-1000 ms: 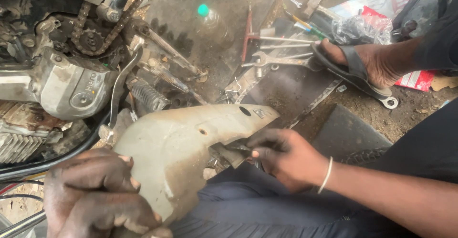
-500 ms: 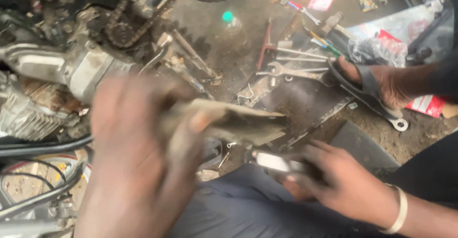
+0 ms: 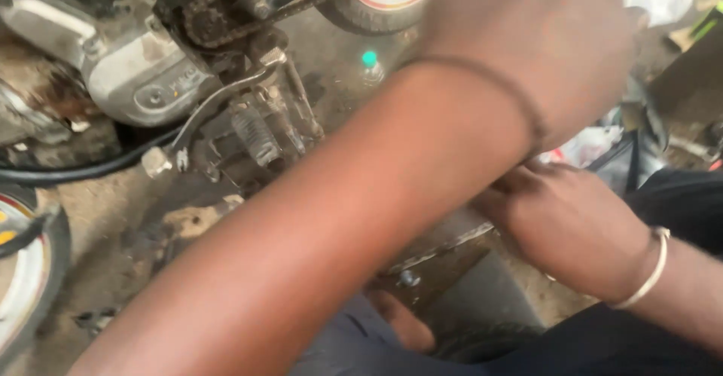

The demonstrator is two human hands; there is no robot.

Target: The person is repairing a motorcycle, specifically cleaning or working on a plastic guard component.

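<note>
Oily dirt ground [image 3: 113,248] ran under everything, with a motorcycle engine [image 3: 128,67] and drive chain [image 3: 301,3] up at ten o'clock. The left hand [image 3: 527,44] swept across at one o'clock, blurred, its grip impossible to tell. The right hand [image 3: 565,225] lay at four o'clock, fingers tucked beneath the forearm, its grip also hidden. A dark metal plate [image 3: 437,259] sat just below it.

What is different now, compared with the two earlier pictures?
The left arm has swung up and across the view, its hand now at the top right. The pale cover it held earlier is out of sight. The right hand has moved under that arm; whether it still holds anything cannot be seen. The motorcycle engine remains at left.
</note>
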